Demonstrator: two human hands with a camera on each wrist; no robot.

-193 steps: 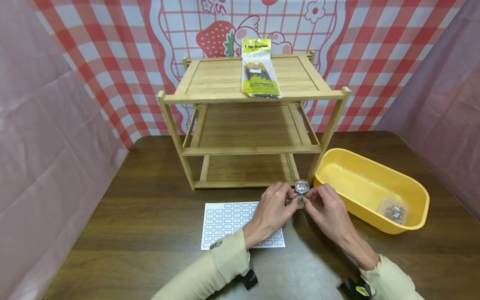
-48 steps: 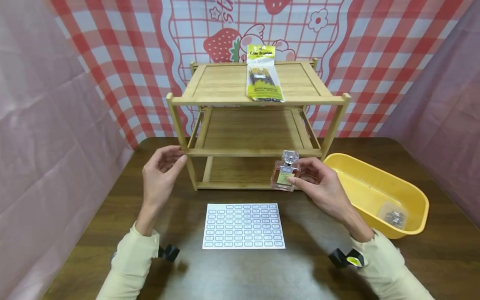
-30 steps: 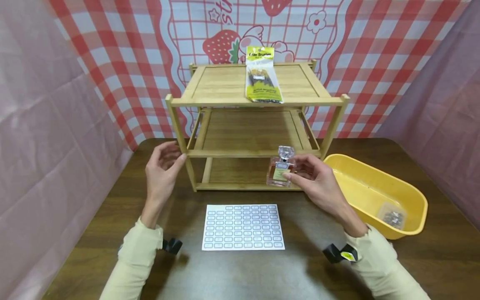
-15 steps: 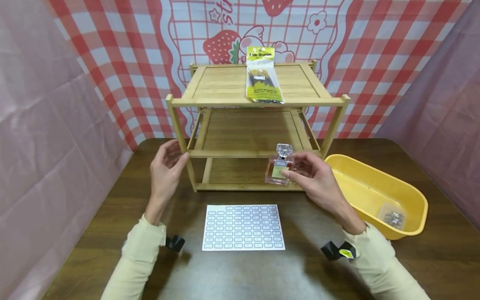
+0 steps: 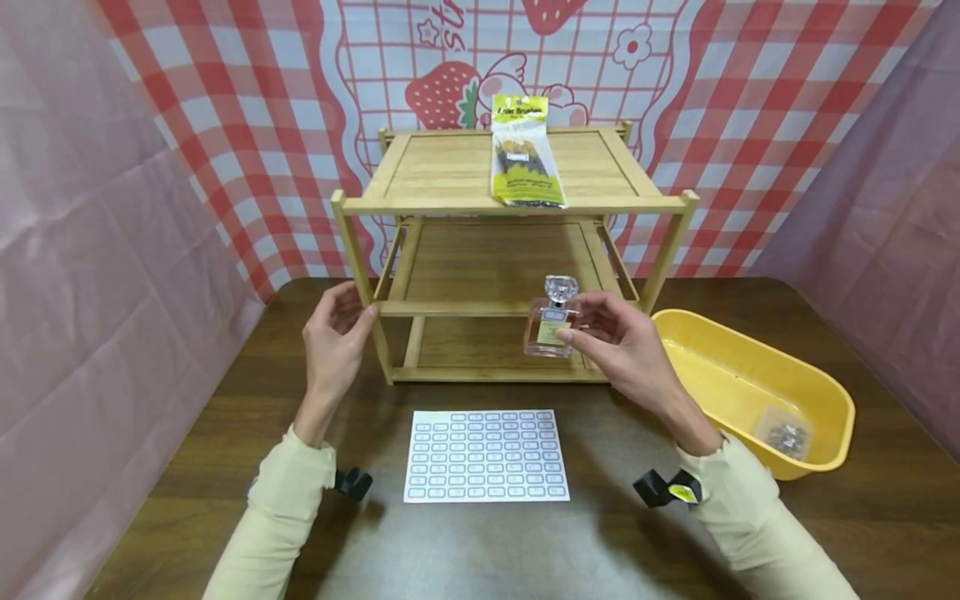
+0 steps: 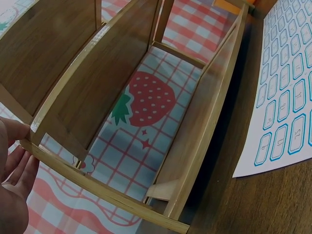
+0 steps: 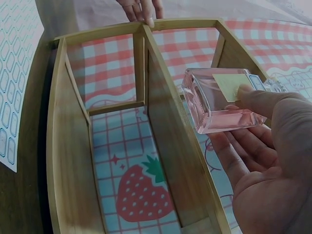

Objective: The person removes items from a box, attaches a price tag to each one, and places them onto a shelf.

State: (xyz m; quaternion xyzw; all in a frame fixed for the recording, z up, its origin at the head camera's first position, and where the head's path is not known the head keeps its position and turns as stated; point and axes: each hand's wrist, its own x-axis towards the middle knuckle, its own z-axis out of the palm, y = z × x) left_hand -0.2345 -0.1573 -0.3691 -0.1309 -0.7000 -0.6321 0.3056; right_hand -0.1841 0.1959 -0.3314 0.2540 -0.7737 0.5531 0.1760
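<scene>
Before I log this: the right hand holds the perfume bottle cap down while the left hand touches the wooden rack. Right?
Not quite: the cap of the perfume bottle points up, as the head view shows. The right hand does hold it, and the left hand touches the wooden rack.

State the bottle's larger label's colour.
The label is pale yellow-green, clearest in the right wrist view.

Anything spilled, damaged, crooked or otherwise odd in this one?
Nothing looks spilled or damaged. Two minor things: the yellow bin sits askew to the wooden rack, and the label sheet has a blank top-left corner in the head view, while labels fill the rest. The bottle in the right hand looks intact.
</scene>
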